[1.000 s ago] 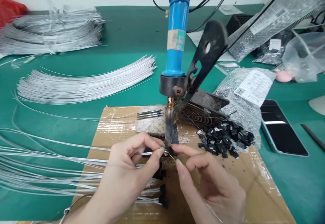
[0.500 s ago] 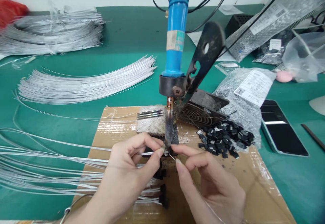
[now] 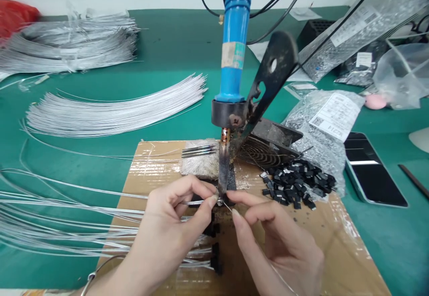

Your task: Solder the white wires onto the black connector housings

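A blue-handled soldering iron (image 3: 234, 50) stands clamped upright in a black metal stand (image 3: 268, 86), its tip pointing down at a taped cardboard sheet (image 3: 338, 242). My left hand (image 3: 170, 233) pinches the end of a thin silver wire (image 3: 100, 193) against the tip. My right hand (image 3: 275, 238) pinches a fine solder strand (image 3: 229, 209) and touches it to the same spot. Both hands are closed in pinches. Finished wires with black end pieces (image 3: 214, 260) lie under my left hand.
A pile of small black parts (image 3: 298, 182) lies right of the tip, beside plastic bags of parts (image 3: 321, 117). Bundles of silver wire (image 3: 110, 108) lie on the green mat (image 3: 167, 50) at left. A phone (image 3: 372, 168) rests at right.
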Tool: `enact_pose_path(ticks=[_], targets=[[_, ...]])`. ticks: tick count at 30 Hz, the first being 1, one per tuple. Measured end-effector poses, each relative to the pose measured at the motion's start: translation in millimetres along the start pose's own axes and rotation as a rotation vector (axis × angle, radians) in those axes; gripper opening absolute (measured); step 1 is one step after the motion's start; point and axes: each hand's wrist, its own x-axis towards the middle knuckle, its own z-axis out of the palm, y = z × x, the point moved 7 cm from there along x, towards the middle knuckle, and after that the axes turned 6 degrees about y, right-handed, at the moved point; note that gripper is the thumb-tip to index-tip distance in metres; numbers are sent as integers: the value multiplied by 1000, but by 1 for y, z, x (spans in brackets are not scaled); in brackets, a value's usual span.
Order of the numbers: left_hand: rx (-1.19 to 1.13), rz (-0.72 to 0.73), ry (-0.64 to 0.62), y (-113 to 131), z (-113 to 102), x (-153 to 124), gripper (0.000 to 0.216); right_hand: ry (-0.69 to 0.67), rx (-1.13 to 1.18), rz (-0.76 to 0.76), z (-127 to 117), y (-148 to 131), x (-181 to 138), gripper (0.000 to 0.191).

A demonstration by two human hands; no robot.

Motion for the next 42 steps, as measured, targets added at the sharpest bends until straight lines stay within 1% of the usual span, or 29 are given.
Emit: enact_pose_path(ticks=[4, 17, 26, 37, 42], targets=[[3, 1, 6, 2, -1, 1, 10, -21, 6, -13, 0, 0, 1, 18], [38, 12, 3, 3, 0, 2, 9, -11, 1, 3, 0, 2, -1, 18], [22, 4, -1, 3, -1, 3, 10, 12, -22, -77, 0, -3, -1, 16], [19, 9, -24, 1, 1, 1, 12, 5, -64, -154, -1, -4, 0, 15], [14, 16, -7, 2, -1, -1, 12, 15, -54, -140, 0, -3, -1, 16]])
